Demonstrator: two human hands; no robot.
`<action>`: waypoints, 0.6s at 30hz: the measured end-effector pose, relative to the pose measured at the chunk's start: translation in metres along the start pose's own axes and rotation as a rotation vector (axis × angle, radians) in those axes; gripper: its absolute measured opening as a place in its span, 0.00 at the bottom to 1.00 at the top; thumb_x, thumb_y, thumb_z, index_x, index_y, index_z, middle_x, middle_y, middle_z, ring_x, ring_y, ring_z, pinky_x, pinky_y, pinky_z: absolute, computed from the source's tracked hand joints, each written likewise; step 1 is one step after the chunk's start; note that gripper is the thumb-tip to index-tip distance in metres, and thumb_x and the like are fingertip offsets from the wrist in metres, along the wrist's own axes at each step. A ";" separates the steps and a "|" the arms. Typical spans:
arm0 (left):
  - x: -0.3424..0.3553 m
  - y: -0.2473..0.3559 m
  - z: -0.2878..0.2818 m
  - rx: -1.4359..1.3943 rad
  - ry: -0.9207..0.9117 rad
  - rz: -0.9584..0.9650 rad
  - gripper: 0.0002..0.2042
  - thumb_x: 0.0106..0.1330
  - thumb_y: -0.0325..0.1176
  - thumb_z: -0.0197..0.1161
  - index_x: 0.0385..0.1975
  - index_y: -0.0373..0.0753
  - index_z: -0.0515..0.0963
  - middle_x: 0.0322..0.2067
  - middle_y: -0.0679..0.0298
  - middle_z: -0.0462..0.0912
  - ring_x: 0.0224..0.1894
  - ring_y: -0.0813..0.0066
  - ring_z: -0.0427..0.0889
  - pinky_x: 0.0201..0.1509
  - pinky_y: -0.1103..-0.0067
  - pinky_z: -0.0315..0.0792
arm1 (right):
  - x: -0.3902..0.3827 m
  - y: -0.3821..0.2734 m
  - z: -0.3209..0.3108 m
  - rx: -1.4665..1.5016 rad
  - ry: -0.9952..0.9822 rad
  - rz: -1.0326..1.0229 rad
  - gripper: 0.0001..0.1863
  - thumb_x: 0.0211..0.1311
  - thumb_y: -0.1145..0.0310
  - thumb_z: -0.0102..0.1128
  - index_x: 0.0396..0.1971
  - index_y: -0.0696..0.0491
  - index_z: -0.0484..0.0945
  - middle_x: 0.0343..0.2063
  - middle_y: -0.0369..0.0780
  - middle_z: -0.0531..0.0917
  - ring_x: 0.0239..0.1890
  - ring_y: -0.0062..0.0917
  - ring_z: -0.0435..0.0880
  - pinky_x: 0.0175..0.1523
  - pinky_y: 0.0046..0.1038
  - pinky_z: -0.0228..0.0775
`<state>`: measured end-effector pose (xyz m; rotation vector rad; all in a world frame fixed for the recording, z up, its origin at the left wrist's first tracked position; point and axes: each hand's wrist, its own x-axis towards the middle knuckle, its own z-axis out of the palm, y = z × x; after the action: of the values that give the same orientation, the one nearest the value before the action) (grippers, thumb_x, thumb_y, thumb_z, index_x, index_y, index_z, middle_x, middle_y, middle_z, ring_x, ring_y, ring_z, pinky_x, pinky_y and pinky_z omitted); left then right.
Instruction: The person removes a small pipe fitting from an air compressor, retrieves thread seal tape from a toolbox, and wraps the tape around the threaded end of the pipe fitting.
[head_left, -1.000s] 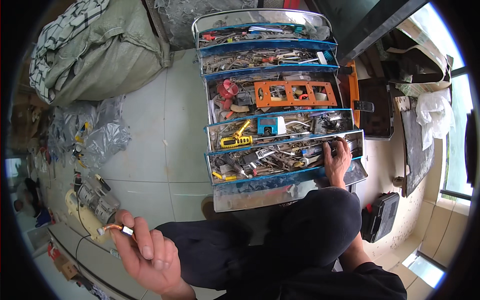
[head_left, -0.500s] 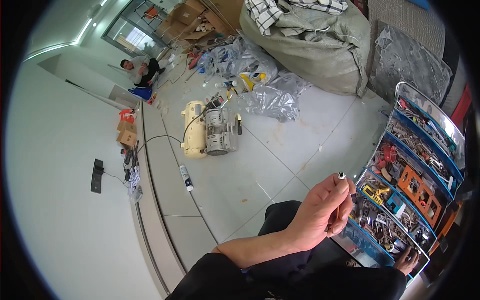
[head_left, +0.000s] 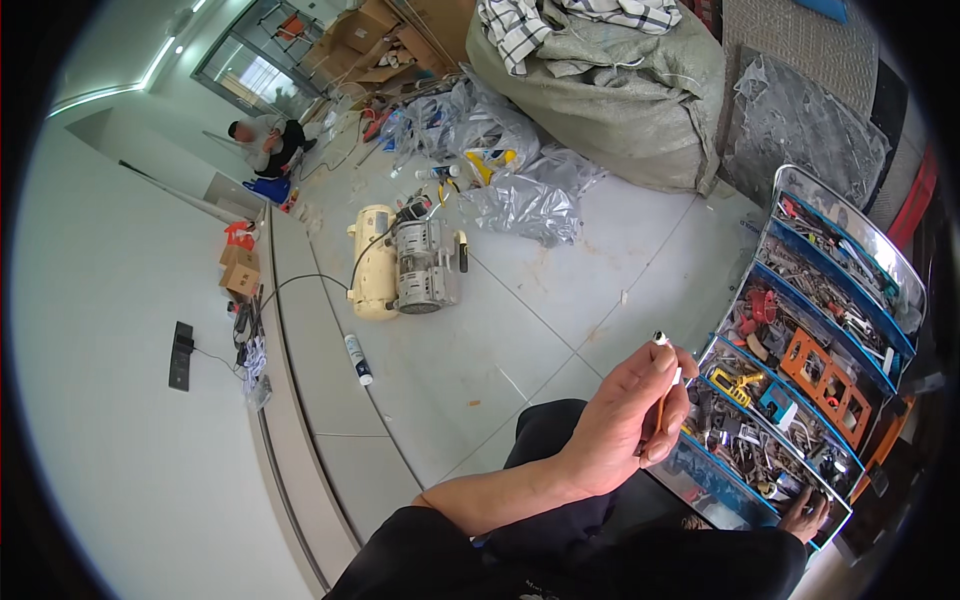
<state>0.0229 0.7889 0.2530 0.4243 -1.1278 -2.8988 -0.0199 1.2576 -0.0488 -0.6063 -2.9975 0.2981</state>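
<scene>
My left hand (head_left: 625, 420) is closed on a thin orange lead with a small pale fitting (head_left: 660, 340), held upright above the floor. The open metal toolbox (head_left: 755, 478) stands at the right, its blue-edged trays full of loose tools and parts. My right hand (head_left: 803, 515) reaches into the tray nearest me, fingers curled on something dark that I cannot make out. Nearby in the trays lie a yellow tool (head_left: 735, 385), a teal device (head_left: 776, 405) and an orange template plate (head_left: 822, 385).
A cream compressor (head_left: 375, 260) with a hose sits on the tiled floor beside a white tube (head_left: 357, 357). Plastic bags (head_left: 520, 200) and a large sack (head_left: 600, 110) lie beyond. Another person (head_left: 260, 150) sits at the far left; cardboard boxes (head_left: 365, 50) are piled behind.
The view has swung left and up from the toolbox to the room. My left hand has turned, raising the fitting upright. My right hand stays in the near tray.
</scene>
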 end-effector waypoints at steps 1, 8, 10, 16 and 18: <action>-0.002 0.000 0.000 -0.006 -0.008 0.003 0.18 0.82 0.50 0.44 0.48 0.42 0.74 0.21 0.69 0.73 0.13 0.85 0.65 0.17 0.86 0.62 | -0.001 0.001 0.001 0.000 0.010 -0.001 0.31 0.70 0.44 0.58 0.58 0.57 0.77 0.64 0.52 0.73 0.65 0.48 0.72 0.68 0.41 0.66; -0.011 0.001 -0.006 -0.043 -0.033 -0.010 0.17 0.82 0.48 0.44 0.50 0.41 0.74 0.22 0.68 0.73 0.13 0.84 0.65 0.17 0.85 0.62 | -0.011 -0.007 -0.006 0.033 -0.014 -0.020 0.31 0.71 0.44 0.57 0.57 0.59 0.77 0.64 0.52 0.73 0.65 0.48 0.72 0.68 0.41 0.66; -0.002 -0.005 -0.001 -0.055 -0.014 -0.047 0.18 0.82 0.48 0.45 0.50 0.40 0.74 0.22 0.67 0.74 0.13 0.83 0.64 0.17 0.83 0.61 | -0.009 0.023 0.005 0.046 0.142 -0.056 0.30 0.69 0.47 0.62 0.56 0.60 0.78 0.62 0.55 0.74 0.63 0.50 0.74 0.67 0.40 0.68; -0.001 0.001 -0.002 -0.157 0.092 0.036 0.18 0.83 0.48 0.41 0.52 0.37 0.67 0.21 0.64 0.70 0.13 0.77 0.66 0.15 0.80 0.63 | -0.016 -0.034 -0.014 0.444 0.389 -0.169 0.18 0.60 0.69 0.70 0.47 0.60 0.80 0.52 0.50 0.80 0.57 0.43 0.78 0.64 0.39 0.67; -0.001 0.004 0.004 -0.201 0.097 0.074 0.18 0.83 0.47 0.39 0.53 0.36 0.65 0.21 0.62 0.70 0.12 0.74 0.68 0.15 0.79 0.66 | -0.015 -0.059 -0.045 0.504 0.402 -0.161 0.15 0.58 0.73 0.70 0.45 0.59 0.81 0.49 0.48 0.81 0.56 0.41 0.78 0.63 0.38 0.67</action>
<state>0.0228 0.7887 0.2591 0.5000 -0.8110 -2.8545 -0.0235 1.2067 0.0070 -0.3217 -2.4290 0.7807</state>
